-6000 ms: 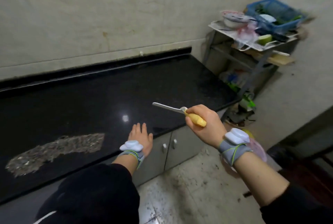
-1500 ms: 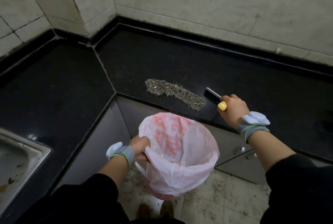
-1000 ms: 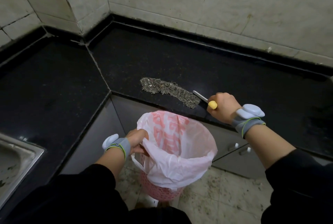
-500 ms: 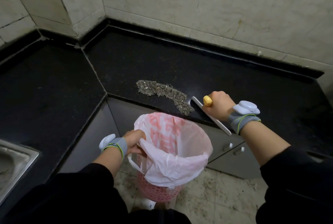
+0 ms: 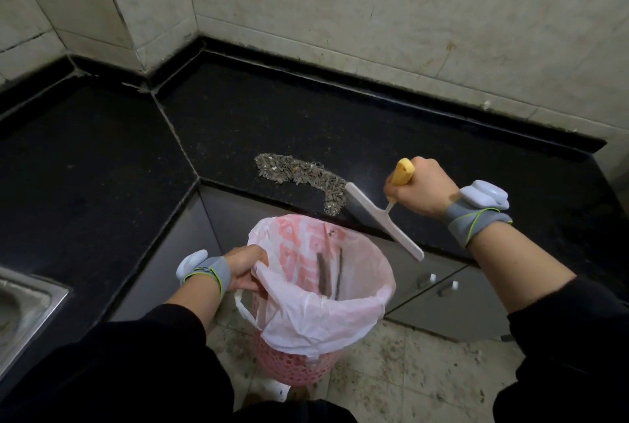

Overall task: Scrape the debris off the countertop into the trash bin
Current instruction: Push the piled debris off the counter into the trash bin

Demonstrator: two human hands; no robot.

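Swept nearer the edge, debris (image 5: pixel 299 177) meets the scraper (image 5: pixel 381 218) gripped by right hand (image 5: pixel 420 189).

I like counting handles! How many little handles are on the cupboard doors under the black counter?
2. Both sit on the grey cupboard doors to the right of the bin: one little handle and a second little handle just right of it. More may be hidden behind the bin.

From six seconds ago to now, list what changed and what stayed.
The left hand left the countertop and took hold of the trash bin liner's rim. The right hand lowered the scraper against the debris, curling the pile's right end toward the edge. The right hand's grip stayed.
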